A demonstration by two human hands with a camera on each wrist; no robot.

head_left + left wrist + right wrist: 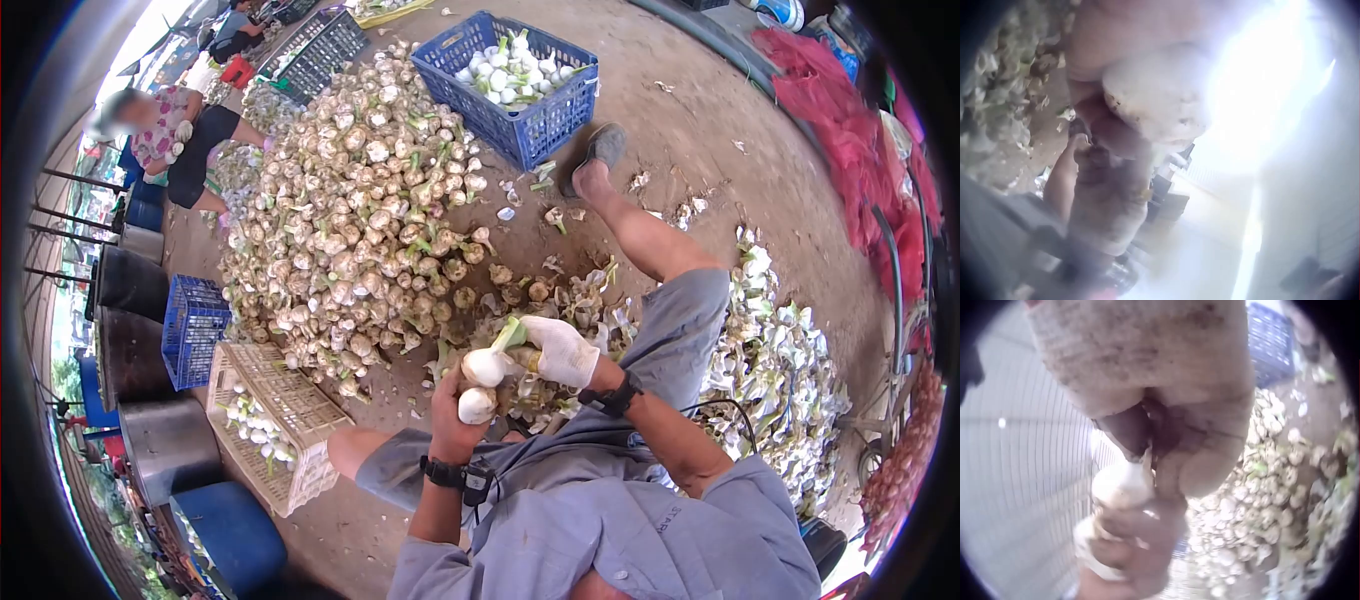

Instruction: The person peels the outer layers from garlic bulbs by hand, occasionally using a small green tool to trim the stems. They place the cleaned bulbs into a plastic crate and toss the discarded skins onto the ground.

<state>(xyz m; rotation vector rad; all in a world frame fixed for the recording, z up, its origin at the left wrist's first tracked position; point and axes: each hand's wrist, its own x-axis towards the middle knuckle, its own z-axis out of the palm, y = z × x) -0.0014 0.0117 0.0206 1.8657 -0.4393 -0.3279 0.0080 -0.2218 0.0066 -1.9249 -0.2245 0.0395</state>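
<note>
Two white garlic bulbs are in my bare left hand [458,418]: an upper bulb [484,367] with a green stem and a lower bulb [477,405] against the palm. My right hand [560,352], in a stained white glove, is curled at the stem side of the upper bulb. In the right wrist view the gloved hand [1154,369] is above the peeled bulb [1124,485], with a dark object [1127,431] between its fingers, partly hidden. The left wrist view shows one bulb [1157,94] close up in the left hand's fingers.
A large heap of unpeeled garlic [350,210] lies ahead. Beyond it stands a blue crate [530,130] of white bulbs. A beige crate [320,440] is at the left, peelings [780,380] at the right. Another person [170,130] sits at the far left.
</note>
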